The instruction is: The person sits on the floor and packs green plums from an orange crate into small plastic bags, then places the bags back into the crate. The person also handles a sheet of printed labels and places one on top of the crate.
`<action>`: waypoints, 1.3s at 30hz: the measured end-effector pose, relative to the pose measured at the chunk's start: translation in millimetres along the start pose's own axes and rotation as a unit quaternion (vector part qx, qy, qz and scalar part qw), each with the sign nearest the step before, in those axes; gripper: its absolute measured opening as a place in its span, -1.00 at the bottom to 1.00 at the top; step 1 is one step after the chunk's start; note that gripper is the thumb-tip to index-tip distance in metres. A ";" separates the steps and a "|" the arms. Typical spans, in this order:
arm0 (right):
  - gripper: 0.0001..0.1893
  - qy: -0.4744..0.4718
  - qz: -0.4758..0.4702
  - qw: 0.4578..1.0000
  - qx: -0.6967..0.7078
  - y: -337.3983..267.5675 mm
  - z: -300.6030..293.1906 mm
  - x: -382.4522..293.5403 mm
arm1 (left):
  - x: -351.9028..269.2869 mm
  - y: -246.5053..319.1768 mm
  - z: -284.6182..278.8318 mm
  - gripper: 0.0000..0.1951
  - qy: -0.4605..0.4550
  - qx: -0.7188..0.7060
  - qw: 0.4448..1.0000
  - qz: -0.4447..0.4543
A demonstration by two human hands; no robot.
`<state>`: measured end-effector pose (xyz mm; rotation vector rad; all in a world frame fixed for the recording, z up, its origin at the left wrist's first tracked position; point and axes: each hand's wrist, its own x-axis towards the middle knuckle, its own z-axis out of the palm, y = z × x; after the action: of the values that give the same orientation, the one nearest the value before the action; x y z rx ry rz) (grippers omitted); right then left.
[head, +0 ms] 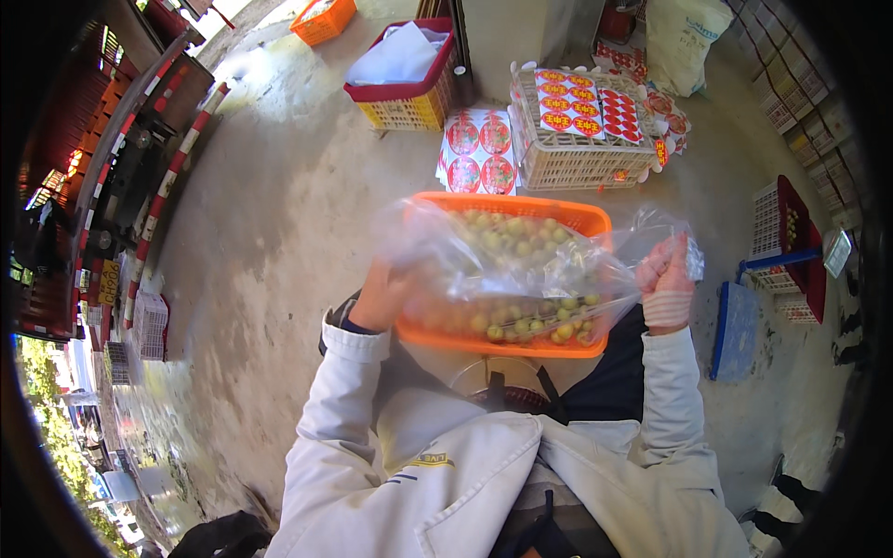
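An orange plastic basket (502, 346) holding many small green and yellowish round fruits (523, 324) stands before me. A clear plastic bag or film (509, 268) is stretched across its top. My right hand (666, 279), in a pale striped glove, grips the gathered end of the plastic beyond the basket's right side. My left hand (401, 279) is at the basket's left side, behind or against the plastic; it is blurred, so its fingers do not show clearly.
Past the basket lie sticker sheets (480, 150) and an upturned-looking pale crate (579, 157) bearing more sheets. A yellow basket with a red rim (404, 108) is further left. A blue platform scale (736, 331) stands at right, a truck (125, 160) at far left.
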<state>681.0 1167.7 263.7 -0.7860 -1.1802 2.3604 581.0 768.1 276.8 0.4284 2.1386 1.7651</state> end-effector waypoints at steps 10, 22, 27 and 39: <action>-0.47 -0.008 0.018 0.997 -0.074 -1.6 0.1 24.6 | 10.6 24.1 21.3 -0.60 -0.058 0.311 0.924 0.215; -0.54 -0.196 -0.025 0.958 -0.208 18.9 -0.3 44.7 | 26.4 -50.2 72.5 -0.65 0.057 -0.119 0.981 0.141; -0.57 0.046 -0.033 0.957 -0.285 16.0 6.2 64.5 | 28.7 -19.7 41.3 -0.41 -0.074 0.175 0.972 0.137; -0.43 -0.273 -0.206 0.623 -0.704 -13.6 -5.5 14.9 | 52.5 -71.5 -11.4 -0.78 0.024 0.515 0.820 0.247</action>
<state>674.2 1187.1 267.5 0.0199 -3.0662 0.8411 527.4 767.5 205.2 1.2873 3.0583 0.5635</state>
